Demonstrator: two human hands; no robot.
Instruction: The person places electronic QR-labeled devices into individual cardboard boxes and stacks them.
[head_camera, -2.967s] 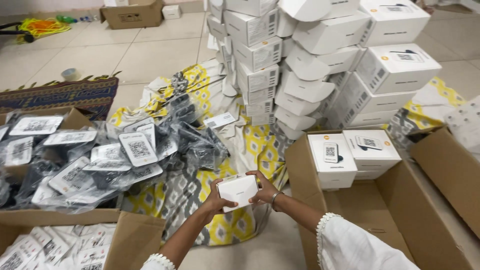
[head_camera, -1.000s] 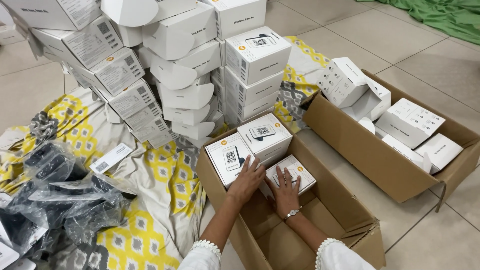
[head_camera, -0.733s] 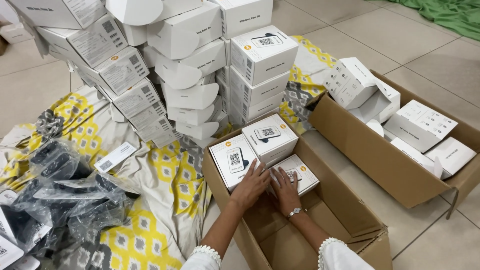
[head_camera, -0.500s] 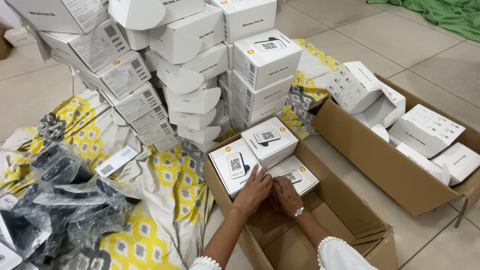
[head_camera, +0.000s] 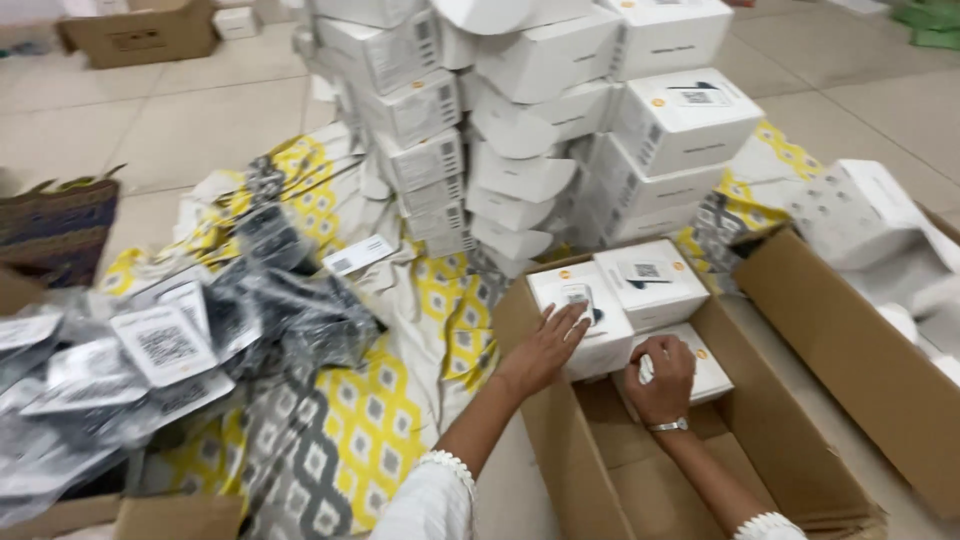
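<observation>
**Two hands on white boxes inside a cardboard carton**

Head view: The left hand (head_camera: 545, 350) lies flat, fingers spread, on top of a white box (head_camera: 580, 315) standing at the far end of an open cardboard carton (head_camera: 800, 470); it presses on the box and grips nothing. The right hand (head_camera: 662, 375) is curled over a lower white box (head_camera: 705, 365) just beside it, fingers bent around its near edge; a watch sits on that wrist. A third white box (head_camera: 650, 280) stands touching the first. Behind the carton rises a stack of white boxes (head_camera: 530, 120) on a yellow patterned cloth (head_camera: 375, 420). Plastic-bagged items (head_camera: 170, 350) lie heaped at left.
</observation>
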